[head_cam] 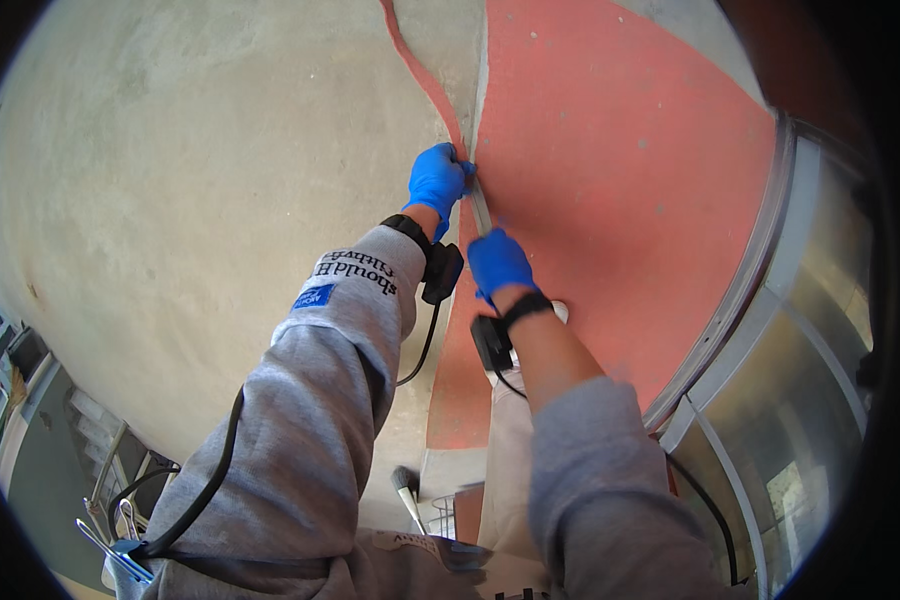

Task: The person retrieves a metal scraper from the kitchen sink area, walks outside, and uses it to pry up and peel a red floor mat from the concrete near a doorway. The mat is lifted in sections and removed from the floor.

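Observation:
My left hand (439, 184), in a blue glove, pinches a narrow grey strip (480, 206) beside the edge of a red painted area (585, 172). Just below, my right hand (501, 261), also gloved in blue, is closed around the strip's lower end. What the strip is made of cannot be told. Above my left hand, a thin wavy red band (420, 71) runs up over the grey concrete-like surface (232, 150). A black box (442, 274) with a cable is strapped at my left wrist, and another black box (491, 343) at my right.
A brush (407, 487) and part of a wire rack (444, 514) show at the bottom, near my clothing. Along the right side curves a metal frame (750, 300) with glossy panels. Steps (94, 424) and a railing (109, 465) stand at lower left. Black cables run beside both arms.

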Tool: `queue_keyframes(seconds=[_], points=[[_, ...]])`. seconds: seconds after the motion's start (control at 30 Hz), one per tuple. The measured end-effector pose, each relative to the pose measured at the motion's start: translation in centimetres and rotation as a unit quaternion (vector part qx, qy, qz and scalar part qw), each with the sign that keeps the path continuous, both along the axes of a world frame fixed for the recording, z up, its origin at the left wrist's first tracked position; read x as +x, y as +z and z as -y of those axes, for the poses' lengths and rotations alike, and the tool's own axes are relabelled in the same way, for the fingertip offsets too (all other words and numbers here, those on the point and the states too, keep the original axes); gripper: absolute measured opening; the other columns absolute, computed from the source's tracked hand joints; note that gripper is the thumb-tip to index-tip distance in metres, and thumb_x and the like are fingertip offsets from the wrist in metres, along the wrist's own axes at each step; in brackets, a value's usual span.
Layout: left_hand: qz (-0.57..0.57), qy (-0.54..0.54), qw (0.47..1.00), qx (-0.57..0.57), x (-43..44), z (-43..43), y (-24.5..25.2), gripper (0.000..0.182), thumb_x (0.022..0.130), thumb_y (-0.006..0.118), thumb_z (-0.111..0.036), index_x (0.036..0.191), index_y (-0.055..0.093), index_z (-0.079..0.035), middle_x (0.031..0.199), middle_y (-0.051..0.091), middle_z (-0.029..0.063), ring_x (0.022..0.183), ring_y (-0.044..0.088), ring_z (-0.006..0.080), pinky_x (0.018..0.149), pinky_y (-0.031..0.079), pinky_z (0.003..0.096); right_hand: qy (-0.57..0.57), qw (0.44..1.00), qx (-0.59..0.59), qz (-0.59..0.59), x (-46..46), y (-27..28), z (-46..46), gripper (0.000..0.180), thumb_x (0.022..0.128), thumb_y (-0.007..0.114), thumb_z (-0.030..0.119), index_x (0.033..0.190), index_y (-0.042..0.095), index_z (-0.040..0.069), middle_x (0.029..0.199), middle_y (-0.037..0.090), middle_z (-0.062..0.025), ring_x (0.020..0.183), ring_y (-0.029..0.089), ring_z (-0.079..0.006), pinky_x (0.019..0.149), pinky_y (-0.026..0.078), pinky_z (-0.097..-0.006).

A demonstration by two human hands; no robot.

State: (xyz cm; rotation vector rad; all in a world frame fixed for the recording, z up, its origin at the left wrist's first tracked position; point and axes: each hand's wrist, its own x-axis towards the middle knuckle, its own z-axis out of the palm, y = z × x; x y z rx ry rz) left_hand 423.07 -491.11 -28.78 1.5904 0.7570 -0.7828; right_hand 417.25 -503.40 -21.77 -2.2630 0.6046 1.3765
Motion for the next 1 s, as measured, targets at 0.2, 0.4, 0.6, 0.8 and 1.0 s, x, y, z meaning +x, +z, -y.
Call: queue_keyframes(seconds=[0.2, 0.4, 0.6, 0.8, 1.0], points=[[0.034, -0.004, 0.999, 0.020, -0.7, 0.2, -0.2, 0.010, 0.081, 0.063, -0.008, 0.079, 0.058, 0.001, 0.067, 0.064, 0.0116, 0.055, 0.063, 0.0180, 0.049, 0.051, 0.0290, 0.038, 0.997, -0.054, -0.031, -1.0, 0.5, 0.7, 0.035, 0.084, 0.044, 0.029, 0.096, 0.061, 0.001, 0.101, 0.061, -0.0244, 0.095, 0.058, -0.0404, 0.079, 0.048, -0.0471], [0.044, -0.006, 0.999, 0.021, -0.3, 1.0, -0.5, 0.010, 0.080, 0.064, -0.008, 0.078, 0.059, 0.001, 0.066, 0.063, 0.0110, 0.054, 0.062, 0.0176, 0.049, 0.051, 0.0293, 0.033, 0.999, -0.017, -0.012, 1.6, -0.6, 0.3, 0.035, 0.082, 0.048, 0.026, 0.095, 0.058, -0.005, 0.077, 0.062, -0.0246, 0.063, 0.063, -0.0353, 0.057, 0.051, -0.0457], [0.022, 0.036, 0.999, -0.026, 0.0, 0.3, 0.5, 0.012, 0.081, 0.064, -0.008, 0.078, 0.057, 0.001, 0.066, 0.062, 0.0107, 0.054, 0.063, 0.0179, 0.049, 0.052, 0.0288, 0.064, 0.998, 0.002, -0.014, -0.9, -0.4, 2.1, 0.031, 0.079, 0.049, 0.027, 0.084, 0.065, 0.000, 0.092, 0.061, -0.0260, 0.088, 0.059, -0.0424, 0.074, 0.048, -0.0477], [0.021, 0.028, 0.999, -0.017, 0.2, 0.6, 1.3, 0.012, 0.080, 0.064, -0.008, 0.079, 0.057, 0.001, 0.067, 0.062, 0.0112, 0.055, 0.063, 0.0186, 0.049, 0.052, 0.0289, -0.013, 0.998, 0.026, -0.052, -0.1, -0.5, 1.7, 0.030, 0.079, 0.048, 0.026, 0.085, 0.064, 0.000, 0.093, 0.061, -0.0258, 0.088, 0.058, -0.0426, 0.074, 0.048, -0.0472], [0.015, 0.030, 0.999, -0.020, 0.2, 0.2, 1.2, 0.012, 0.080, 0.065, -0.008, 0.080, 0.059, 0.002, 0.068, 0.063, 0.0107, 0.055, 0.063, 0.0180, 0.049, 0.052, 0.0284, 0.017, 0.998, -0.028, -0.050, -2.1, 0.1, 2.2, 0.032, 0.081, 0.048, 0.027, 0.088, 0.063, 0.000, 0.092, 0.063, -0.0249, 0.087, 0.062, -0.0376, 0.072, 0.049, -0.0453]])
